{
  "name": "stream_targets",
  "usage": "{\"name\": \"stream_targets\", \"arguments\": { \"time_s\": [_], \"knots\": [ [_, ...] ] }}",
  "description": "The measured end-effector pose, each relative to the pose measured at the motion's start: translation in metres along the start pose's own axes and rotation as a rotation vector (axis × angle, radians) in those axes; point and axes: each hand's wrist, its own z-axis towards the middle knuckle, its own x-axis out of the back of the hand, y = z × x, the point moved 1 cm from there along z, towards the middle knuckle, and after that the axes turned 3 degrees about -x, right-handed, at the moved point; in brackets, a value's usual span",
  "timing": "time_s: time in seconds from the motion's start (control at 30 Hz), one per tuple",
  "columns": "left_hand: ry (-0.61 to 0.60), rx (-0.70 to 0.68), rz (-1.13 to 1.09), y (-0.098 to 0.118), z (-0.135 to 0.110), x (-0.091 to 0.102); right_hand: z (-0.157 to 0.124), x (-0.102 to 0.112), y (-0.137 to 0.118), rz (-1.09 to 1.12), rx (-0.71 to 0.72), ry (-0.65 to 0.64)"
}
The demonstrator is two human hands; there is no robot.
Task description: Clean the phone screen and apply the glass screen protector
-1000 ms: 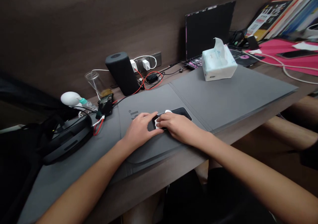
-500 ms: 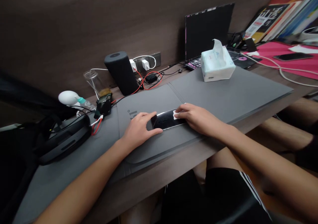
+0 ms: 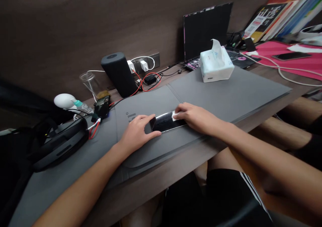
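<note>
A black smartphone lies screen up on the grey desk mat. My left hand holds its left end, the index finger along the far edge and the thumb along the near edge. My right hand pinches a small white tissue and presses it against the right half of the screen. The fingers partly hide the tissue, and the phone's right end is behind that hand.
A tissue pack sits on the mat before an open laptop. Behind the phone stand a dark speaker, plugged chargers and a glass. A headset-like black object lies left. Another person's legs show at right.
The whole view has shifted slightly, so everything sits a little further left. My left hand keeps its hold on the phone, and the tissue stays under my right fingers on the screen.
</note>
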Motion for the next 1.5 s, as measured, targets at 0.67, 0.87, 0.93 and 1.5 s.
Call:
{"name": "stream_targets", "arguments": {
  "time_s": [0.67, 0.87, 0.93, 1.5],
  "knots": [
    [0.002, -0.001, -0.001, 0.0, 0.0, -0.001, 0.004, -0.002, -0.006, 0.029, 0.044, 0.002],
    [-0.008, 0.02, -0.005, 0.0, 0.002, -0.001, -0.017, 0.01, 0.024, 0.017, -0.015, 0.018],
    [-0.009, 0.021, -0.003, 0.001, 0.002, 0.0, -0.012, 0.008, 0.015, 0.017, -0.021, 0.006],
    [0.016, 0.001, 0.002, 0.001, 0.002, -0.003, 0.04, -0.032, -0.049, 0.171, 0.165, 0.044]
  ]
}}
